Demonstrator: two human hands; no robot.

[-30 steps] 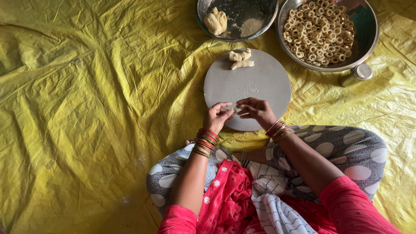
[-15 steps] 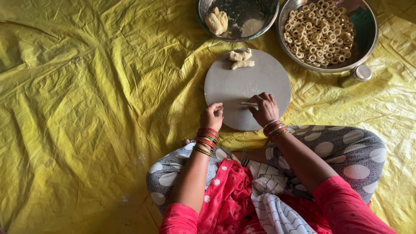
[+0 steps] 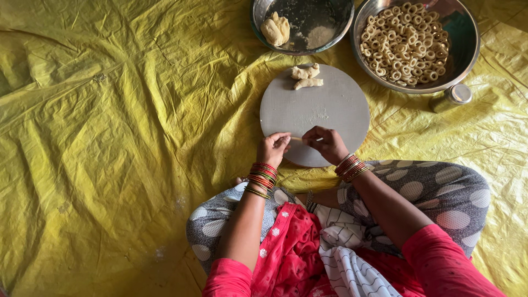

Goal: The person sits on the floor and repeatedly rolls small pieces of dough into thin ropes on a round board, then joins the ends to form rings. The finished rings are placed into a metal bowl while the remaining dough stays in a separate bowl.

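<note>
pale dough strip (image 3: 297,138) pinched between curled left hand (image 3: 273,149) and right hand (image 3: 326,144), over grey round board (image 3: 335,107)

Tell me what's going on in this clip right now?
A person sits cross-legged on a yellow sheet with a round grey board in front of them. Both hands, the left hand and the right hand, rest at the board's near edge, holding a thin strip of dough between them. Two more dough pieces lie at the board's far edge. Beyond it, one metal bowl holds a lump of dough, and a larger bowl is filled with small dough rings.
</note>
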